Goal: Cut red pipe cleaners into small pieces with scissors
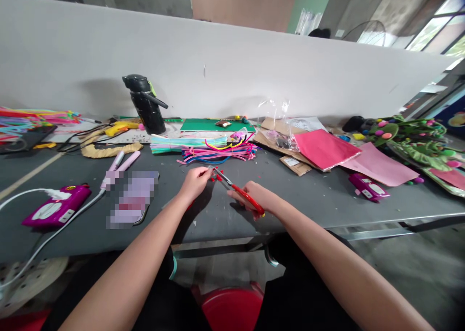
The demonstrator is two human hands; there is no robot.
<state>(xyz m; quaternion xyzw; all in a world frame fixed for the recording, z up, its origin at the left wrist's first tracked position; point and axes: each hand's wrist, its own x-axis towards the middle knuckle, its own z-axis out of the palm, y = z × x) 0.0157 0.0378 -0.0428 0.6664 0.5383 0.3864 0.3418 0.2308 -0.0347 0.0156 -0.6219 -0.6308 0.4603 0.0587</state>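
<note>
My right hand (pixel 254 198) is closed round the red handles of a pair of scissors (pixel 236 189), whose blades point up and left. My left hand (pixel 196 180) pinches a small red piece (pixel 214 176) right at the blade tips. Tiny red scraps lie on the grey table (pixel 319 200) around the blades. A bundle of coloured pipe cleaners (pixel 218 152) lies just beyond both hands.
A black flask (pixel 147 103) stands at the back. A pink sheet stack (pixel 325 149) and cardboard lie to the right, and a green decorated craft piece (pixel 417 137) far right. Purple glue guns (pixel 56 207) (pixel 366 186), a yellow one (pixel 118 127) and cables lie around.
</note>
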